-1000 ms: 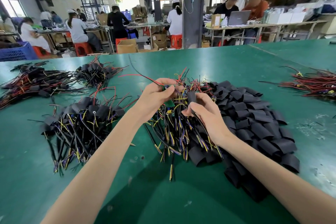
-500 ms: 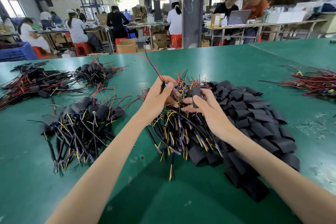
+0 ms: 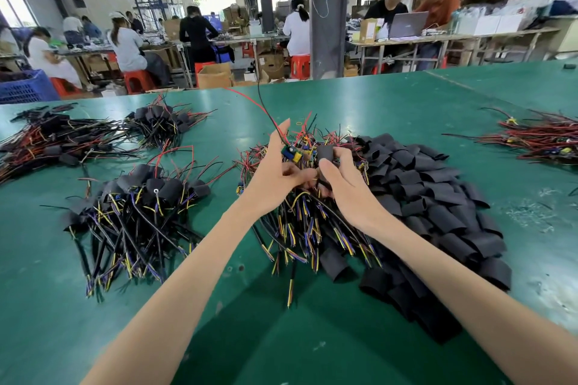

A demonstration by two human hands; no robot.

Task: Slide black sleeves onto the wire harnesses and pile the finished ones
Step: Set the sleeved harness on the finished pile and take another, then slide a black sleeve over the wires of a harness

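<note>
Sleeve (image 3: 325,151), one, right hand (image 3: 345,189); harness (image 3: 289,155), left hand (image 3: 270,176)

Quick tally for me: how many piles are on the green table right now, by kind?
Sleeved harness piles: 3
Bare harness piles: 2
Loose sleeve pile: 1
Total: 6 piles
Held, not piled: harness in left hand, sleeve in right hand.

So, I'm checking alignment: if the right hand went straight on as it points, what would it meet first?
Probably the left hand and the green board it holds, just beyond the sleeve the right hand pinches; depth is unclear.
</note>
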